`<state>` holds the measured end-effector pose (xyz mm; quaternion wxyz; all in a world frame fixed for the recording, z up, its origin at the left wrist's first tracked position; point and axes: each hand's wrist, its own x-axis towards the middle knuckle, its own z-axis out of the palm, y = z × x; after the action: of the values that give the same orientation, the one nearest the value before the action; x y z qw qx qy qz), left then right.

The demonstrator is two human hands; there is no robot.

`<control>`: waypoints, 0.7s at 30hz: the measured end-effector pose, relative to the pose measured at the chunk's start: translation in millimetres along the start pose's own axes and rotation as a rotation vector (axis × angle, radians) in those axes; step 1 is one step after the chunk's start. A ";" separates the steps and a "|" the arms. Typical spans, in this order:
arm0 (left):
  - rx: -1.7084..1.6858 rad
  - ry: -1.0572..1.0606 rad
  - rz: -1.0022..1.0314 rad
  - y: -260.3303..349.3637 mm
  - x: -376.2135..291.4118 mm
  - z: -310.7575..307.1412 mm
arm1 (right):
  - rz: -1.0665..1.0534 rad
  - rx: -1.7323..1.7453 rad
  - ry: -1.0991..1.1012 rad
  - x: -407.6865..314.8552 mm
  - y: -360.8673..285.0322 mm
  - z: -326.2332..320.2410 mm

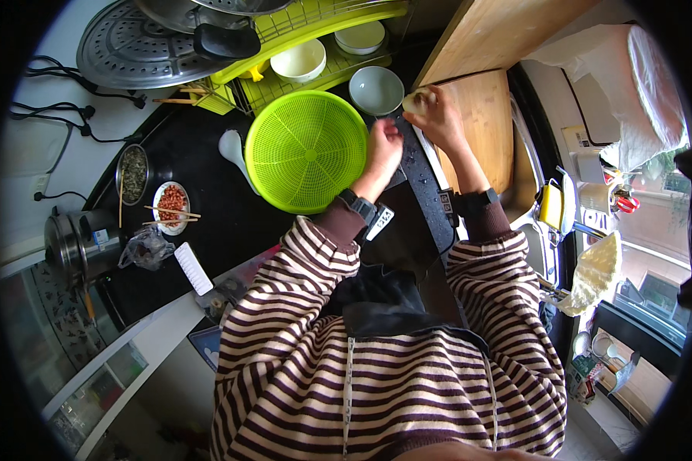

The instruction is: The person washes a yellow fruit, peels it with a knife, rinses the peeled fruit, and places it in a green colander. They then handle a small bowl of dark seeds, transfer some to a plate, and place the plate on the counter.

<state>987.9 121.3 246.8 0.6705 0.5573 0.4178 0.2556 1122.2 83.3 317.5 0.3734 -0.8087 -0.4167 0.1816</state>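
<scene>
My right hand grips a pale, rounded piece of food, perhaps a peeled vegetable; fingers cover part of it. It is at the left edge of a wooden cutting board, close to a grey-white bowl. Beside the right rim of a lime-green plastic colander, my left hand is raised with curled, slightly blurred fingers. Whether anything is inside those fingers is hidden. The colander shows bare mesh inside. A white spoon lies against its left side.
A green dish rack with bowls stands behind the colander. To the left are a plate of chopped reddish food with chopsticks, a metal bowl, a phone and a steel pot. The sink borders the board.
</scene>
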 end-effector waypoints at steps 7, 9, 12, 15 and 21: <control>-0.284 0.234 -0.017 48.3 77.0 -15.5 | 0.072 0.043 -0.004 -15.7 9.4 2.1; -0.258 0.269 -0.040 60.8 101.7 -15.3 | 0.088 0.119 -0.007 -29.1 17.4 -3.6; -0.224 0.310 -0.079 66.3 129.7 -11.1 | 0.147 0.111 0.009 -55.7 29.8 -14.5; -0.135 0.369 -0.059 66.5 149.0 -7.9 | 0.187 -0.008 -0.003 -81.2 38.4 -27.1; -0.070 0.401 -0.090 73.4 153.2 -7.5 | 0.445 0.203 -0.045 -121.0 43.9 -45.6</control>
<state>1070.3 267.3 275.0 0.6037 0.4524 0.5582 0.3453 1102.4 -51.7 312.1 0.3941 -0.8347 -0.2159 0.3183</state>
